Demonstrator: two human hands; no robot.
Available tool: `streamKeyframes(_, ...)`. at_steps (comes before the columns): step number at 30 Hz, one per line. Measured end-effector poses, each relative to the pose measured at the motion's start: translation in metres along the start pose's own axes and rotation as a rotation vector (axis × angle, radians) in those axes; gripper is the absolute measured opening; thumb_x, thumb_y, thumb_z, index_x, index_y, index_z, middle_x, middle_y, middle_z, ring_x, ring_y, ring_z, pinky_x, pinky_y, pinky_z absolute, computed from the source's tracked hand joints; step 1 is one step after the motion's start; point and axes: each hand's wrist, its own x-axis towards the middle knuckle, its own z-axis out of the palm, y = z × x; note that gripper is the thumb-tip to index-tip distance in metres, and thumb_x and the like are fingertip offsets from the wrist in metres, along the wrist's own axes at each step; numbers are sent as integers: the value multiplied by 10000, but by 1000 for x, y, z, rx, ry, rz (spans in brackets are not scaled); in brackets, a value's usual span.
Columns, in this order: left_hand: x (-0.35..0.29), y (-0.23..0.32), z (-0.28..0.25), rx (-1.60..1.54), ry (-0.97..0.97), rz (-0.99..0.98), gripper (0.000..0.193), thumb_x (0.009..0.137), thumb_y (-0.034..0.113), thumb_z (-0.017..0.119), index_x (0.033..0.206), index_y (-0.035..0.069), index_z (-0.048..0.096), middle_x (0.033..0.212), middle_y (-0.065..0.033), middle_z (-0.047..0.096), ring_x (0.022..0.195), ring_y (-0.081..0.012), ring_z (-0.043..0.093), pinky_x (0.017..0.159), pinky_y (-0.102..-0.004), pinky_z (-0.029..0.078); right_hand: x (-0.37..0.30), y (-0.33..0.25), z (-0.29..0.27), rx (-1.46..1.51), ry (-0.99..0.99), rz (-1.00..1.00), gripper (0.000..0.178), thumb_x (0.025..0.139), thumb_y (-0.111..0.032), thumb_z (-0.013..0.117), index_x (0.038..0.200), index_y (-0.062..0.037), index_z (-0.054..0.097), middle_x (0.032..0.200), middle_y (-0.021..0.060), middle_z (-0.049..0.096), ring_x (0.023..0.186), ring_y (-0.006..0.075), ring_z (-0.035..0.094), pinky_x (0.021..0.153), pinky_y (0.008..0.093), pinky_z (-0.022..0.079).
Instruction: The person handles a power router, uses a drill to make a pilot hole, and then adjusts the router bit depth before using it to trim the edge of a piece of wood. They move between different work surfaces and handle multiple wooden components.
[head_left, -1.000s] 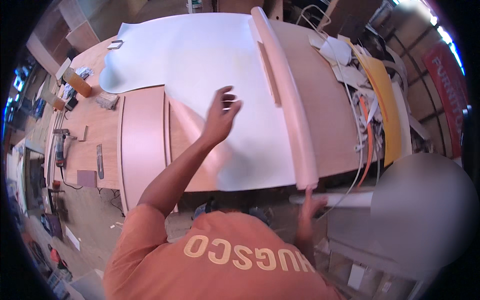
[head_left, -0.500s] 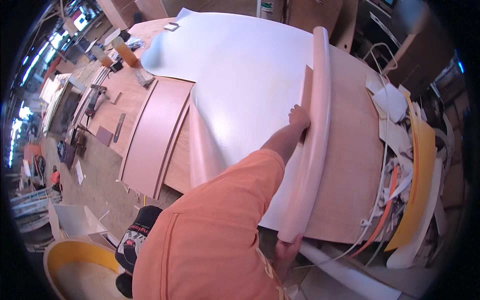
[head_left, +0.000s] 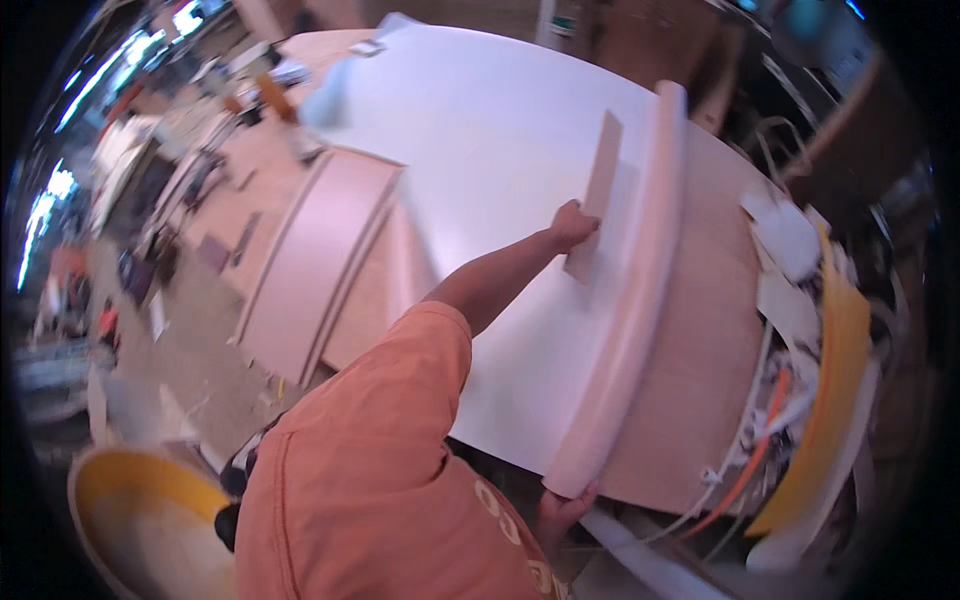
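The left hand (head_left: 575, 228) reaches out over a big white sheet (head_left: 480, 130) and grips a flat brown strip (head_left: 608, 150) near its lower end, with its fingers closed on it. The strip is over the sheet, on the left side of a long pink roll (head_left: 640, 290), a little apart from it. The picture is blurry, so I cannot tell if the strip touches the sheet.

The right hand (head_left: 565, 508) is at the near end of the roll, by the table's edge. Its fingers curl around that end, but I cannot tell how tight. The white sheet runs right up to the roll, and both lie on the wooden table (head_left: 700, 350).

To the left, a pink panel (head_left: 320, 240) pokes out past the table's near edge. On the right are white scraps (head_left: 790, 250), an orange strip (head_left: 755, 465) and a bent yellow sheet (head_left: 838, 345). A round yellow tub (head_left: 150, 478) sits low on the left.
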Motion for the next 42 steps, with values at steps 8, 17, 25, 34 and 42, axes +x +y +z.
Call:
streamKeyframes(8, -73, -77, -347, -7, 338, 226, 451, 752, 178, 684, 1126, -56, 587, 1024, -182, 674, 912, -242, 670, 787, -369, 553, -55, 23, 32, -902, 247, 71, 601, 941, -533, 542, 1207, 5, 557, 1050, 101, 660, 813, 197, 630, 675, 276, 512)
streamKeyframes(17, -71, -298, -637, 864, 366, 113, 371, 821, 322, 696, 980, -13, 705, 823, -160, 696, 712, -259, 673, 632, -403, 534, -126, 43, 36, -861, 166, 185, 527, 955, -615, 477, 743, -136, 530, 605, -11, 488, 566, 127, 491, 524, 273, 400)
streamKeyframes(25, -42, -319, -672, 506, 654, -149, 736, 810, 363, 778, 1316, -66, 459, 1100, -194, 654, 978, -322, 650, 850, -412, 532, -137, 113, 181, -1357, -145, -110, 762, 845, -334, 745, 1386, 59, 379, 1349, 255, 477, 1235, 329, 503, 1038, 435, 403)
streamKeyframes(34, -109, -191, -444, 341, 247, 638, 569, 856, 392, 715, 1266, 31, 560, 1288, -187, 560, 1237, -356, 486, 1062, -438, 386, -150, 188, 219, -1328, -362, -106, 767, 815, -307, 769, 1397, 21, 390, 1321, 251, 498, 1185, 320, 537, 1010, 419, 436)
streamKeyframes(42, -91, -135, -359, 776, 393, 268, 997, 709, 525, 802, 1392, -41, 349, 1314, -312, 471, 1259, -445, 441, 1012, -477, 439, -138, 234, 298, -1300, -674, 158, 869, 807, -432, 764, 1399, 64, 364, 1317, 267, 499, 1204, 335, 527, 1017, 410, 438)
